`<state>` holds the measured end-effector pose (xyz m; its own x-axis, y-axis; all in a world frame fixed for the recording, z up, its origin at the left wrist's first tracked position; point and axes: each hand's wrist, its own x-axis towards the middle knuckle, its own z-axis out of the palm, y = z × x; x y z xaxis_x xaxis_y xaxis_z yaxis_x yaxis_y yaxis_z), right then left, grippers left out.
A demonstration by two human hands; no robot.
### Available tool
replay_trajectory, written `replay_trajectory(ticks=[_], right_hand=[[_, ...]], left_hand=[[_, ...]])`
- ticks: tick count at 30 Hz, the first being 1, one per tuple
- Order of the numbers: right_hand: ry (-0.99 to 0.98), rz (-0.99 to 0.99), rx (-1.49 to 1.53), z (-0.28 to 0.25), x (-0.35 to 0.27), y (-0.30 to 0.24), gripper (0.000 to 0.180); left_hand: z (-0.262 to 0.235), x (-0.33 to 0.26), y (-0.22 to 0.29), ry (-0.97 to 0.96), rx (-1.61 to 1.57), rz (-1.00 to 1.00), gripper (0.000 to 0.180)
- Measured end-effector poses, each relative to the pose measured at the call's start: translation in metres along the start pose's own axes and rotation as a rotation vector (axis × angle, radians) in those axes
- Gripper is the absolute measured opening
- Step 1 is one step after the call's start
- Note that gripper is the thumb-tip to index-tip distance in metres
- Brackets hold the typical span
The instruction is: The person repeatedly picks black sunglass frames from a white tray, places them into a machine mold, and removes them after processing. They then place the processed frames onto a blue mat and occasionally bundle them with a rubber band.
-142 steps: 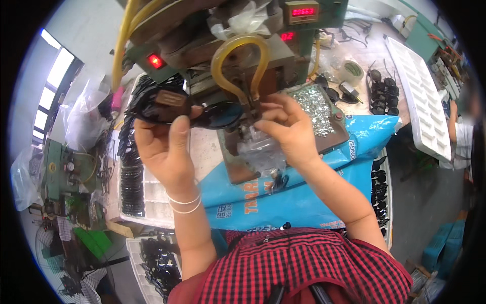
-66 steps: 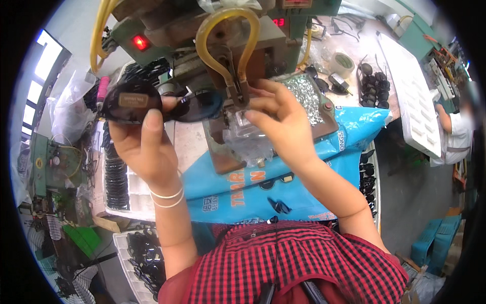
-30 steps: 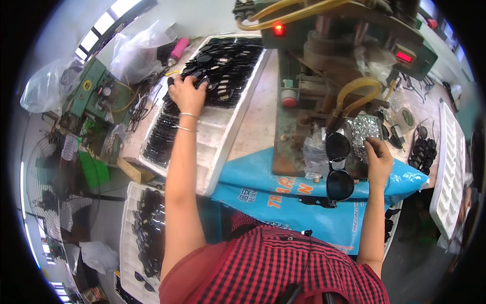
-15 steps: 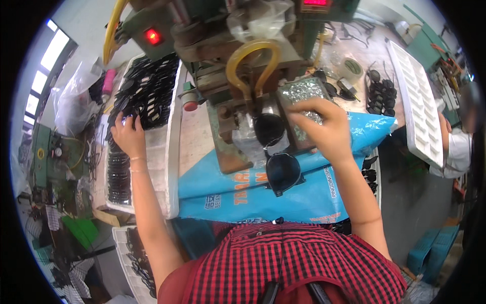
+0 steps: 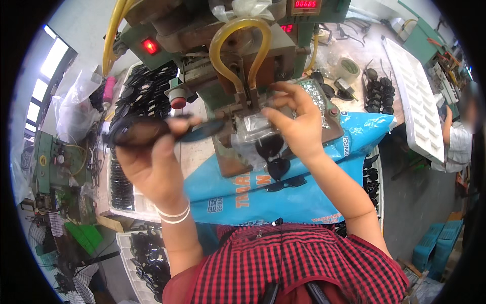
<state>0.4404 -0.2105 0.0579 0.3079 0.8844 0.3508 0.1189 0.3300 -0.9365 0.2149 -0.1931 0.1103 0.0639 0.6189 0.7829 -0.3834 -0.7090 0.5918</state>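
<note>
My left hand is raised beside the press, its thumb and fingers closed on a dark sunglasses front; the front is blurred by motion. At the press, my right hand has its thumb and index finger apart next to the jig, with no held thing visible. Clear plastic film covers part of the jig below the yellow hose. Another pair of dark sunglasses hangs tilted off the jig's front, over a blue plastic sheet.
A white tray with many black eyewear parts stands at left. Behind my right hand lies a box of shiny small pieces. Tape rolls, more sunglasses and an upright white tray are at right, near another person's arm.
My left hand has come up from the tray with a sunglasses front. My right hand has moved left from the small pieces to the jig. The sunglasses at the jig have shifted and tilted.
</note>
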Motion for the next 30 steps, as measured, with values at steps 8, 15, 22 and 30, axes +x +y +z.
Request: replay_trajectory(ticks=[8,15,22,30], right_hand=[[0.004,0.044,0.166,0.015,-0.007,0.021,0.047],[-0.024,0.200,0.408,0.025,-0.010,0.003,0.050],[-0.123,0.162,0.212,0.009,-0.017,-0.029,0.045],[0.044,-0.332,-1.115,-0.092,-0.012,0.083,0.017]], left_hand=[[0.012,0.015,-0.021,0.095,0.031,-0.041,0.027],[0.017,0.017,-0.017,0.144,0.035,-0.080,0.028],[0.023,0.005,-0.006,0.189,0.084,-0.086,0.026],[0.028,-0.041,-0.038,-0.547,0.588,0.498,0.027]])
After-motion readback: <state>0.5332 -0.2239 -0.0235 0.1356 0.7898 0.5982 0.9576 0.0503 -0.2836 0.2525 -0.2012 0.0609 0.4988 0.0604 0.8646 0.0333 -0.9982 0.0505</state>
